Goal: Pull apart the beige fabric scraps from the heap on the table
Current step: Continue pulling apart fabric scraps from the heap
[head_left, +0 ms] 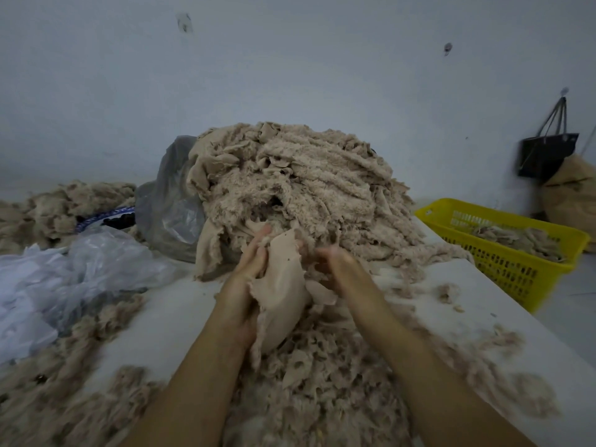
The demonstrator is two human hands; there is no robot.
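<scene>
1. While the big heap (300, 182) of beige scraps sits mid-table against the wall, all shaggy, ropey strips piled into a dome, both hands are at its front foot
2. Left hand (248, 275) holds a smooth scrap (283, 285): flat, skin-like beige piece with a frayed, fuzzy edge, and the fingers are closed along its left side
3. Right hand (335, 266) is up against the right side of that same scrap, fingers down in the fluffy stuff, but it's blurred, so I can't tell how tight it's gripping or on what
4. The white table (167, 317) is littered with loose fluff (322, 382), mostly torn woolly tufts under and around the forearms
5. Just left of the heap there's a crinkly grey plastic bag (171, 208), and nearer the left edge some thin clear plastic bags (64, 279), all crumpled
6. A smaller fuzzy pile (58, 204) sits far left
7. Off the table's right edge: a yellow basket (503, 253), rectangular slotted plastic, with a few scraps inside
8. A black bag (545, 156) hangs on the wall behind it
</scene>
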